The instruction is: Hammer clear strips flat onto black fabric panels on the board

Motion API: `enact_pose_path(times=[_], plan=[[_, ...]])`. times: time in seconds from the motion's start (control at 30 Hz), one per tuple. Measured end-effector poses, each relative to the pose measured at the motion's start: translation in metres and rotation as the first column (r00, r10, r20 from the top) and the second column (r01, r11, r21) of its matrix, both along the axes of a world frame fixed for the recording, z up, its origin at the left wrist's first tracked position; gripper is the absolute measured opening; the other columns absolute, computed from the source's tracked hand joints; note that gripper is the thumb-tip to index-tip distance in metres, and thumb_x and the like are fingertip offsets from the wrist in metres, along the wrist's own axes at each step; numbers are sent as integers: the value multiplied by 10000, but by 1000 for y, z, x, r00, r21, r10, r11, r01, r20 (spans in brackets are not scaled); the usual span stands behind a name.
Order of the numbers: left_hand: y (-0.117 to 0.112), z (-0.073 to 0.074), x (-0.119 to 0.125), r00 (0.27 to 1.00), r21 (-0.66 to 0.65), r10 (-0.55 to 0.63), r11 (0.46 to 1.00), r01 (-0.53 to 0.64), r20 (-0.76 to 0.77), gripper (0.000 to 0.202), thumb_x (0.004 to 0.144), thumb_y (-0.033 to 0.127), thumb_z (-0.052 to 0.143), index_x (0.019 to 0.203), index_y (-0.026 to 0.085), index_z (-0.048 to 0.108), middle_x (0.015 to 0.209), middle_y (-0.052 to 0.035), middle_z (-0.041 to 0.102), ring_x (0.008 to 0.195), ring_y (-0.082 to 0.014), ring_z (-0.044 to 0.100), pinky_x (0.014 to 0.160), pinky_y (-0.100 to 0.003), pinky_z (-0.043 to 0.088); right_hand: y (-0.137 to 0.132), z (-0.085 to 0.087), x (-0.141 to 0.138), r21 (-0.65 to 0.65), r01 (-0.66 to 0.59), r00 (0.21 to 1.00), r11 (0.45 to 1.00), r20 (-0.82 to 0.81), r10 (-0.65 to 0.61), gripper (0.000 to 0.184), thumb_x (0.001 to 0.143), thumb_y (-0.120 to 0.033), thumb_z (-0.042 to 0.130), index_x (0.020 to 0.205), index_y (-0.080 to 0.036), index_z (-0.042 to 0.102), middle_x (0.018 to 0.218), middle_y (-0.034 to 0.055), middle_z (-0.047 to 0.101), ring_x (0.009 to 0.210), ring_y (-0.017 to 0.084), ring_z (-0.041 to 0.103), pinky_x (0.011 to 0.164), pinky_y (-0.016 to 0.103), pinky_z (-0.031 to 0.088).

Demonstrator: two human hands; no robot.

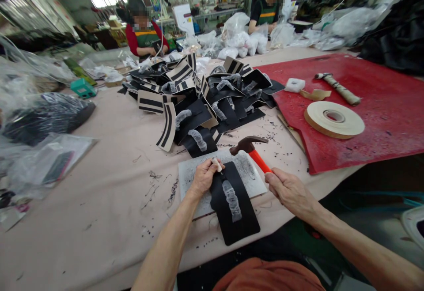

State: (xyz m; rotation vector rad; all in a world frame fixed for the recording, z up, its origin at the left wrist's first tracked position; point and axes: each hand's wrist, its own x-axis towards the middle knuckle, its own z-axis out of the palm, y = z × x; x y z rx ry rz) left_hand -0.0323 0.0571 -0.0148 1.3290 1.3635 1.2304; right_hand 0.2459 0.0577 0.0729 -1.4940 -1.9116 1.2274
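Observation:
My left hand [203, 177] is closed around a small pale punch tool [217, 164], held upright on the top edge of a black flat piece [243, 213]. That piece carries a strip of clear crinkled plastic [232, 199] and lies partly on a grey slab [253, 177], overhanging the table's near edge. My right hand [289, 189] grips the orange handle of a hammer [255, 155]. Its dark head hangs just above and to the right of the punch.
A heap of black and striped cut pieces [198, 101] lies behind the slab. On the right a red mat [380, 119] bears a tape roll [334, 119], a white block [294, 84] and a wrapped-handle hammer [338, 88]. Plastic bags [43, 114] crowd the left. Two people work at the far end.

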Motion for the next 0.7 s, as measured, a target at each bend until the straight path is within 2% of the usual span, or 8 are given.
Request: enact_pose_path(times=[0.2,0.43,0.5,0.6,0.7], plan=[[0,3,2,1000,17,9,1000,-8,-29,261,956,403,536,986,188,680,927,-71,780,878,-223,697,870,-367,530,-3,-10,15,-138,117,991,984,-45,-124,447,941,-639,396,778,-233,488,549,-56,444,429,110,389,397,240,300],[-4,8,7,992,52,8,999,-1,-128,213,958,342,521,962,201,680,928,-57,776,870,-212,695,841,-345,528,-7,-14,19,-180,107,993,978,-27,-114,444,928,-645,370,772,-239,458,551,-60,435,433,110,388,409,240,300],[-6,8,9,988,64,15,998,-5,-156,199,954,324,517,966,204,674,928,-53,773,863,-208,694,828,-341,531,-6,-9,16,-127,67,997,990,-15,-70,444,942,-631,348,756,-242,452,551,-55,431,444,116,392,430,249,308],[-10,6,13,982,94,26,996,-8,-189,174,950,293,514,965,202,661,929,-46,764,868,-200,693,822,-331,532,-3,8,7,64,-16,998,998,60,12,428,973,-590,323,742,-247,435,550,-43,431,474,131,405,473,264,295],[-13,2,17,974,126,31,992,-2,-226,166,954,282,512,985,209,658,942,-40,760,887,-196,699,826,-325,534,-2,22,-4,300,-116,978,947,199,57,373,1005,-508,296,780,-245,435,560,-25,457,491,147,415,509,286,251]])
